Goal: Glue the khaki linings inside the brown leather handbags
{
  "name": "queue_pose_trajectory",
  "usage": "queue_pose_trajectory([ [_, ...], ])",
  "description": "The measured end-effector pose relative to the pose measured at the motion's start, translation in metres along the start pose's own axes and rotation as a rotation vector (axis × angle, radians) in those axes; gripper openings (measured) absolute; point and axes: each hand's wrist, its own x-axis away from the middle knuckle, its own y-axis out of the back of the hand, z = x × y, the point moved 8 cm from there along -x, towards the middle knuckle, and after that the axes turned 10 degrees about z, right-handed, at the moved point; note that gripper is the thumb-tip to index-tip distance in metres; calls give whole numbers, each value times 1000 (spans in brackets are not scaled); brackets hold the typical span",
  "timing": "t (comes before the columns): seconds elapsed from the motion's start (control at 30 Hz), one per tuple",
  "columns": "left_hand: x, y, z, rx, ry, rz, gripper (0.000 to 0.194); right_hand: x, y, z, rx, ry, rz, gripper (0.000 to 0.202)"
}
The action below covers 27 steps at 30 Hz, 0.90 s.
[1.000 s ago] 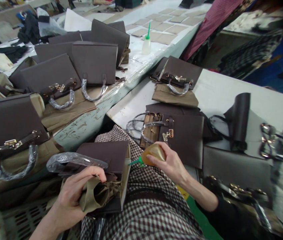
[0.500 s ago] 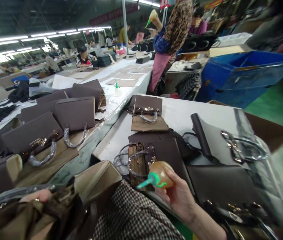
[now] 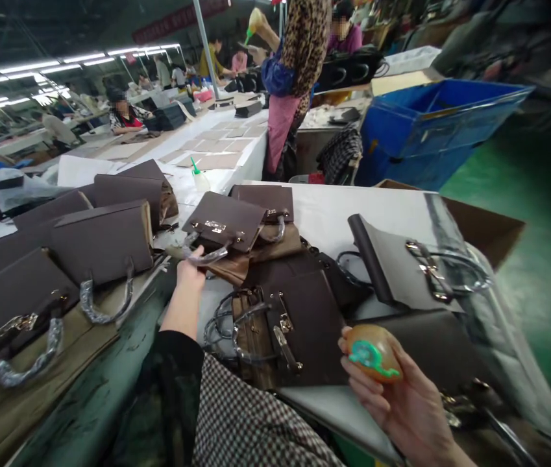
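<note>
My left hand (image 3: 191, 272) reaches out over the near table, its fingers closed at the plastic-wrapped handle and edge of a dark brown handbag (image 3: 229, 217). That bag lies tilted against another brown handbag (image 3: 264, 194). In my right hand (image 3: 402, 395) is a squeeze glue bottle (image 3: 382, 344) with amber contents and a green nozzle, which points toward me. Beneath and left of the bottle lies a dark handbag (image 3: 311, 318) with metal fittings and looped handles. Another dark bag (image 3: 431, 337) sits partly behind my right hand.
Several brown bags (image 3: 100, 233) with wrapped handles cover the left table. A second glue bottle (image 3: 200, 178) stands farther back. A grey flap piece with handles (image 3: 392, 259) lies at right. Beyond are a blue bin (image 3: 421, 130), a cardboard box (image 3: 484, 227) and a co-worker in a pink apron (image 3: 282, 130).
My left hand has carried a brown bag from the lower left onto the near table, beside another bag. The glue bottle in my right hand has moved right and turned its nozzle toward me.
</note>
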Motion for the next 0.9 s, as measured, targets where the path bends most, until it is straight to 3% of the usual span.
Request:
queue_pose_trajectory([
  [0.07,19,-11,32,-121,72,99,26,-1,8,0,-52,-4,9,61],
  [0.13,59,-14,55,-264,64,183,22,-4,11,-3,-126,-21,40,55],
  [0.23,133,-22,80,-469,32,336,31,-11,4,-5,-282,-39,143,49],
  [0.3,169,-31,90,-563,14,399,47,-14,-5,-4,-361,-37,228,49],
  [0.4,182,-38,97,-635,45,370,51,-16,-16,-2,-297,-51,307,51],
  [0.5,169,-41,99,-585,182,387,19,-12,-20,-8,-115,-108,316,50],
  [0.53,167,-43,97,-534,245,429,18,-10,-20,-12,-69,-136,308,50],
  [0.63,184,-55,83,-287,422,588,39,-1,-27,-30,22,-229,301,53],
  [0.7,208,-63,60,-86,479,637,47,6,-38,-43,59,-277,346,56],
  [0.77,233,-68,28,88,467,618,48,14,-56,-55,76,-307,427,57],
  [0.9,272,-61,-44,595,402,466,25,33,-104,-73,131,-369,637,55],
])
